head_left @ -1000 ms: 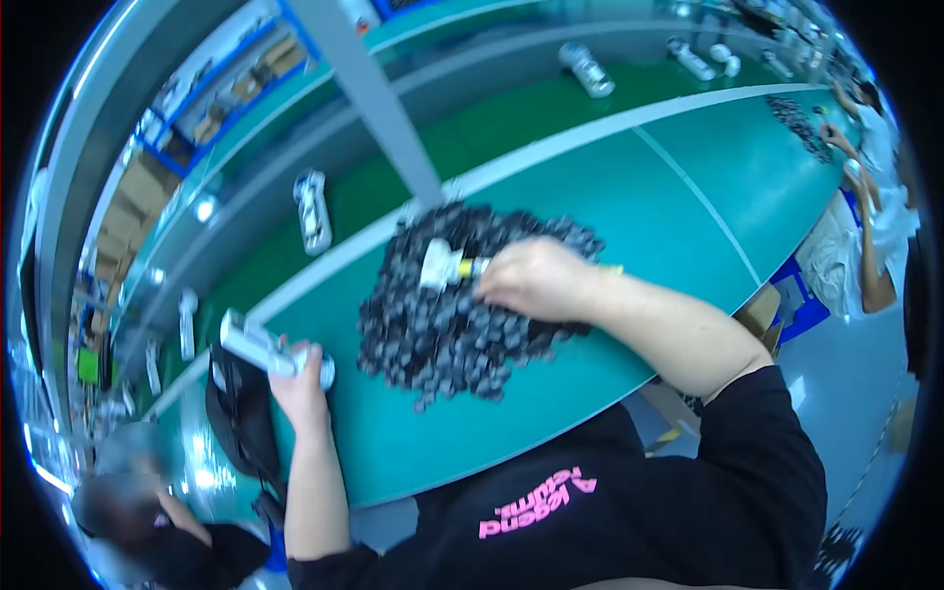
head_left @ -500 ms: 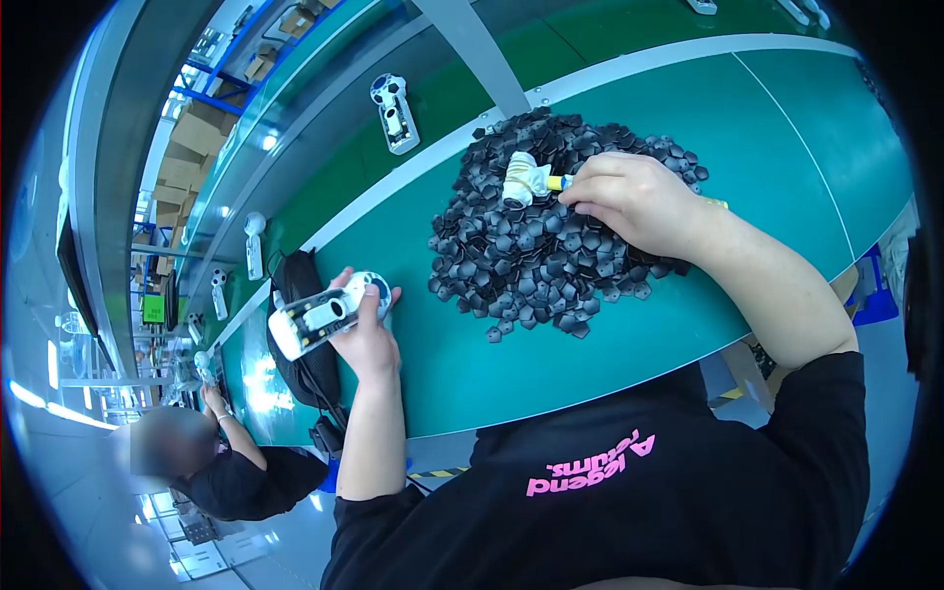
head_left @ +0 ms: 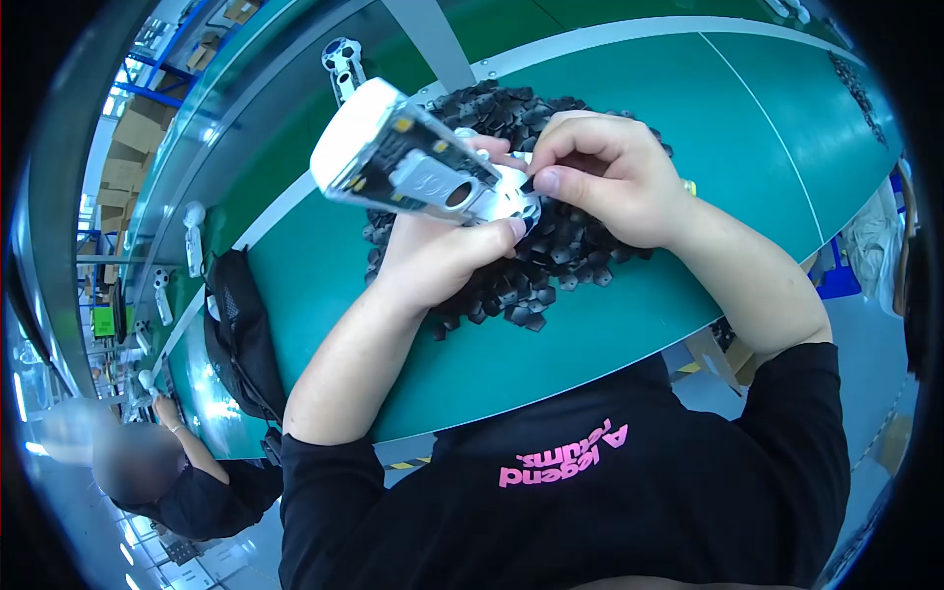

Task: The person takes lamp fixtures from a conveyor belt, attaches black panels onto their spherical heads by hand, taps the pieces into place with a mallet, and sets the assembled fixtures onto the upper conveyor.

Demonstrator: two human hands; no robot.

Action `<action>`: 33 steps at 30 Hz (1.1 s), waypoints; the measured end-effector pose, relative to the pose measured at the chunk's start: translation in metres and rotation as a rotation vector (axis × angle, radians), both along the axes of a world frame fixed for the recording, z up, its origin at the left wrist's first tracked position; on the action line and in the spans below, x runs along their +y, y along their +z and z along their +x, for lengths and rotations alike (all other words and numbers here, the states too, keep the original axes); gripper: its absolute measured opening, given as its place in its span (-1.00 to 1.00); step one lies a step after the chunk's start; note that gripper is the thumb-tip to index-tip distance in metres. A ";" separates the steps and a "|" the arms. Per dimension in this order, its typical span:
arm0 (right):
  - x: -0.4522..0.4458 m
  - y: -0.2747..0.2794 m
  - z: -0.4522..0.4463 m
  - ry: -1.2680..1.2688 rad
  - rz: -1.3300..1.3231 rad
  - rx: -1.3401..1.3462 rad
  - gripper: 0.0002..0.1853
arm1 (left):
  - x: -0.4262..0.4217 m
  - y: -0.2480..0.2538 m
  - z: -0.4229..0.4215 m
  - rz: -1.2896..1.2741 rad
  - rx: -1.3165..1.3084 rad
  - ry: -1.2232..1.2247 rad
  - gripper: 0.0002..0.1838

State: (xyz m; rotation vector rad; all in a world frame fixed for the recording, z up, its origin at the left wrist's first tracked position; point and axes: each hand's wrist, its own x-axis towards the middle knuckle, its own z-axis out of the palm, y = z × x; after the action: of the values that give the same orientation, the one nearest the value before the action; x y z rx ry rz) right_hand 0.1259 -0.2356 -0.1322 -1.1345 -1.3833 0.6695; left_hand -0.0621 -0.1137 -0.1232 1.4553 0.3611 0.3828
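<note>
My left hand [head_left: 433, 258] is closed around a white handheld device [head_left: 428, 177] with a clear-sided body and a black-and-white soccer-ball-like head. The device is tilted, its broad white end raised toward the camera at the upper left. At the ball end, my right hand [head_left: 619, 182] pinches a small black piece [head_left: 529, 184] against or just beside the head; fingertips partly hide it. Both hands are above a heap of black pentagon-shaped pieces [head_left: 575, 261] on the green work surface [head_left: 472, 374].
A similar device [head_left: 344, 67] lies beyond the metal rail, with more [head_left: 193, 236] farther left. A black mesh bag [head_left: 241, 334] rests at the surface's left. A co-worker [head_left: 197, 482] sits at lower left. A metal post [head_left: 428, 39] rises behind the heap.
My left hand has brought the device rightward over the heap. My right hand has left the yellow tip of the white-headed item and now pinches a black piece at the device's ball end.
</note>
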 end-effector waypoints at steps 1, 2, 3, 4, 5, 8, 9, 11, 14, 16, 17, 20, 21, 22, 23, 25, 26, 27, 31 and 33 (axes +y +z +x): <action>0.000 0.003 0.002 0.024 -0.059 0.110 -0.92 | 0.000 0.001 0.005 0.059 -0.017 -0.010 -0.47; -0.001 0.004 0.004 0.016 -0.055 0.099 -0.92 | 0.000 0.002 0.008 0.062 -0.027 -0.017 -0.47; 0.000 0.003 0.004 0.040 -0.058 0.087 -0.92 | 0.000 0.004 0.010 0.148 -0.022 -0.054 -0.47; 0.000 0.003 0.002 0.065 -0.061 0.076 -0.92 | 0.000 0.006 0.010 0.234 -0.014 -0.089 -0.46; 0.002 0.003 0.002 0.091 -0.067 0.069 -0.92 | 0.002 0.007 0.012 0.318 -0.003 -0.122 -0.46; 0.002 0.002 0.005 0.070 -0.019 -0.001 -0.92 | 0.008 0.001 0.016 0.265 -0.020 -0.160 -0.44; 0.001 0.000 0.004 0.071 -0.011 -0.025 -0.91 | 0.007 -0.005 0.014 0.222 -0.018 -0.169 -0.42; 0.001 -0.003 0.003 0.070 -0.002 -0.043 -0.91 | 0.006 -0.012 0.010 0.216 0.024 -0.173 -0.43; 0.004 -0.009 0.002 0.070 0.052 -0.093 -0.91 | 0.007 -0.017 0.008 0.237 0.096 -0.186 -0.44; 0.001 -0.010 -0.001 0.080 0.060 -0.008 -0.85 | 0.002 -0.016 0.010 0.144 -0.084 -0.142 -0.44; 0.001 -0.008 -0.002 0.080 0.081 0.019 -0.82 | 0.002 -0.015 0.009 0.118 -0.188 -0.120 -0.44; 0.006 -0.003 0.009 -0.136 0.083 -0.384 -0.78 | 0.023 -0.011 -0.002 0.203 -0.032 0.010 -0.41; 0.009 0.000 0.013 -0.260 0.087 -0.577 -0.76 | 0.030 -0.009 -0.002 0.240 0.048 0.069 -0.40; 0.010 0.001 0.016 -0.261 0.106 -0.592 -0.76 | 0.035 -0.007 0.000 0.255 0.031 0.075 -0.40; 0.010 0.000 0.016 -0.313 -0.001 -0.728 -0.75 | 0.041 -0.007 0.003 0.183 -0.057 0.162 -0.38; 0.011 -0.001 0.014 -0.414 -0.228 -0.983 -0.72 | 0.051 -0.006 0.007 0.029 -0.223 0.336 -0.33; 0.011 -0.004 0.013 -0.406 -0.220 -0.982 -0.72 | 0.057 -0.007 0.005 0.033 -0.222 0.346 -0.33; 0.011 -0.003 0.010 -0.378 -0.254 -1.002 -0.72 | 0.063 -0.008 0.003 0.025 -0.232 0.359 -0.34; 0.010 -0.014 0.002 -0.304 -0.318 -1.025 -0.74 | 0.078 -0.020 0.001 0.016 -0.252 0.405 -0.42; 0.011 -0.016 0.001 -0.329 -0.257 -1.015 -0.76 | 0.084 -0.022 0.000 0.091 -0.302 0.417 -0.54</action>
State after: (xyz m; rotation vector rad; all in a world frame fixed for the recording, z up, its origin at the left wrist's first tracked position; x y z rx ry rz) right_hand 0.1270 -0.2251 -0.1478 -2.0055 -1.8867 -0.0222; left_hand -0.0617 -0.0301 -0.1450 1.3800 0.4053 0.9545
